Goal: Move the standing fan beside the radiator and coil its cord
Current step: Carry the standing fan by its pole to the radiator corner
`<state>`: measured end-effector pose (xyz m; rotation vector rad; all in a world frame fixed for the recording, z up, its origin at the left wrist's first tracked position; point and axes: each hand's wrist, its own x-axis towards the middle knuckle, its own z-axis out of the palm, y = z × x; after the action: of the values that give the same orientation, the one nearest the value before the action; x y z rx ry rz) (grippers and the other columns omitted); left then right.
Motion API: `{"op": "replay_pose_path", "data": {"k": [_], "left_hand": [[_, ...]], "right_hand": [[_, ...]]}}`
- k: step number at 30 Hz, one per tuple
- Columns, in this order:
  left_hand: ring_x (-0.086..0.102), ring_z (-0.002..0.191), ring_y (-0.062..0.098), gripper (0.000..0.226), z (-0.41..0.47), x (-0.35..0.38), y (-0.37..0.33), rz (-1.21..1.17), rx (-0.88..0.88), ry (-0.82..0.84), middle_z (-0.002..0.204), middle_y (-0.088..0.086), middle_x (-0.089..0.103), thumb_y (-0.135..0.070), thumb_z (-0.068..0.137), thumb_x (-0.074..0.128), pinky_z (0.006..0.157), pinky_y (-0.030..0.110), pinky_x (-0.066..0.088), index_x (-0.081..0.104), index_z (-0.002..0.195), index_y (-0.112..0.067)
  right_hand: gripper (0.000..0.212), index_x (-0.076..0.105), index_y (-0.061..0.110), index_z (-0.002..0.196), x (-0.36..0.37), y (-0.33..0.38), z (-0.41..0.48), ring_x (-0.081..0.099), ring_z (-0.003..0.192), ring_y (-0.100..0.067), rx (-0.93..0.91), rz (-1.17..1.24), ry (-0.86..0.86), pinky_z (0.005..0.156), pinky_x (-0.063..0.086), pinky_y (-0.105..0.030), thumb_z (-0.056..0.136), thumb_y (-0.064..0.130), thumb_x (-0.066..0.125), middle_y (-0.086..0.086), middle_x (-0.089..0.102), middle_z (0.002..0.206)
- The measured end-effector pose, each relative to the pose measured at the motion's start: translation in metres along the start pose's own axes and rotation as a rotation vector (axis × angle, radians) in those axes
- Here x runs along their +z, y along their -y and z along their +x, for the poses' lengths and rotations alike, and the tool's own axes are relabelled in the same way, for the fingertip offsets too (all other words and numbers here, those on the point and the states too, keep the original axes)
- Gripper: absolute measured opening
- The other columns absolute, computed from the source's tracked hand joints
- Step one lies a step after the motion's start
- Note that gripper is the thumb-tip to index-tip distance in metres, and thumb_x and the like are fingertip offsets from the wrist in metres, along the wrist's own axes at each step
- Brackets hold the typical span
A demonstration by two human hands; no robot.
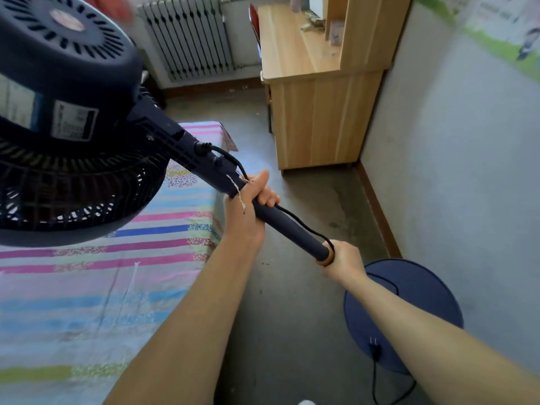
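The dark blue standing fan fills the left: its head hangs over the bed, its pole slants down to the right, and its round base is near the wall at lower right. My left hand grips the upper pole. My right hand grips the pole lower down, at a tan collar. The black cord runs along the pole under both hands, loops over the base, and its plug lies on the base edge. The white radiator stands against the far wall.
A bed with a striped sheet takes up the left side. A wooden desk with shelves stands at the right, next to the radiator. Bare grey floor runs between bed and desk. The wall is close on the right.
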<state>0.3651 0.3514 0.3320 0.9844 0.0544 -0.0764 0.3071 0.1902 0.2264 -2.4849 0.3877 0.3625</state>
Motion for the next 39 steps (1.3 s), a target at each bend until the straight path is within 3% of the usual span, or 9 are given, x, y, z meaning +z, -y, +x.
{"op": "replay_pose_path", "data": {"k": [6, 10, 13, 17, 23, 28, 33, 39], "left_hand": [[0.037, 0.045, 0.012, 0.031, 0.034, -0.003, -0.050, -0.016, 0.056, -0.094, 0.044, -0.003, 0.039, -0.009, 0.089, 0.058, 0.058, 0.028, 0.039, 0.040, 0.064, -0.013], [0.036, 0.046, 0.013, 0.032, 0.052, 0.000, -0.067, -0.026, 0.073, -0.137, 0.043, -0.004, 0.039, -0.008, 0.091, 0.055, 0.059, 0.029, 0.039, 0.040, 0.064, -0.014], [0.036, 0.045, 0.011, 0.034, 0.076, 0.009, -0.078, -0.003, 0.119, -0.164, 0.041, -0.005, 0.039, -0.013, 0.093, 0.054, 0.057, 0.026, 0.039, 0.039, 0.063, -0.015], [0.036, 0.047, 0.012, 0.035, 0.121, 0.018, -0.093, 0.036, 0.144, -0.193, 0.041, -0.006, 0.039, -0.017, 0.093, 0.054, 0.059, 0.027, 0.040, 0.040, 0.061, -0.014], [0.039, 0.038, 0.009, 0.035, 0.184, 0.017, -0.121, 0.050, 0.216, -0.210, 0.039, -0.006, 0.038, -0.014, 0.093, 0.055, 0.048, 0.021, 0.042, 0.037, 0.063, -0.014], [0.038, 0.042, 0.010, 0.036, 0.229, -0.001, -0.144, 0.077, 0.254, -0.275, 0.042, -0.006, 0.037, -0.014, 0.091, 0.059, 0.054, 0.025, 0.042, 0.037, 0.062, -0.015], [0.037, 0.043, 0.012, 0.033, 0.287, -0.037, -0.176, 0.061, 0.268, -0.299, 0.045, -0.005, 0.035, -0.016, 0.090, 0.060, 0.056, 0.026, 0.042, 0.038, 0.066, -0.016], [0.037, 0.044, 0.012, 0.031, 0.368, -0.078, -0.228, 0.042, 0.299, -0.285, 0.044, -0.005, 0.037, -0.016, 0.089, 0.059, 0.061, 0.030, 0.039, 0.038, 0.066, -0.016]], "right_hand": [[0.022, 0.062, 0.024, 0.078, -0.023, 0.052, 0.036, 0.062, 0.082, -0.018, -0.076, 0.066, 0.005, 0.069, 0.049, -0.030, 0.069, 0.005, 0.069, 0.001, 0.068, 0.084], [0.038, 0.046, 0.032, 0.060, -0.033, 0.074, 0.060, 0.056, 0.074, -0.014, -0.141, 0.045, 0.052, 0.062, 0.039, -0.023, 0.065, 0.004, 0.069, 0.006, 0.060, 0.075], [0.039, 0.044, 0.033, 0.057, -0.044, 0.092, 0.089, 0.056, 0.072, -0.012, -0.190, 0.030, 0.080, 0.061, 0.039, -0.022, 0.064, 0.004, 0.070, 0.009, 0.059, 0.070], [0.036, 0.050, 0.032, 0.063, -0.053, 0.117, 0.140, 0.058, 0.074, -0.011, -0.236, 0.074, 0.129, 0.062, 0.042, -0.023, 0.066, 0.003, 0.072, 0.010, 0.059, 0.070], [0.027, 0.062, 0.022, 0.086, -0.058, 0.164, 0.205, 0.062, 0.083, -0.016, -0.282, 0.095, 0.171, 0.071, 0.052, -0.028, 0.069, 0.004, 0.072, 0.001, 0.067, 0.085], [0.028, 0.062, 0.022, 0.084, -0.053, 0.207, 0.249, 0.060, 0.076, -0.013, -0.292, 0.130, 0.209, 0.064, 0.047, -0.025, 0.067, 0.003, 0.074, 0.004, 0.064, 0.080], [0.030, 0.059, 0.025, 0.082, -0.043, 0.265, 0.301, 0.060, 0.077, -0.015, -0.326, 0.099, 0.234, 0.066, 0.048, -0.026, 0.066, 0.004, 0.073, 0.005, 0.062, 0.078], [0.019, 0.060, 0.020, 0.080, -0.041, 0.351, 0.365, 0.057, 0.074, -0.017, -0.384, 0.093, 0.211, 0.063, 0.044, -0.026, 0.070, 0.007, 0.069, 0.004, 0.059, 0.073]]}}
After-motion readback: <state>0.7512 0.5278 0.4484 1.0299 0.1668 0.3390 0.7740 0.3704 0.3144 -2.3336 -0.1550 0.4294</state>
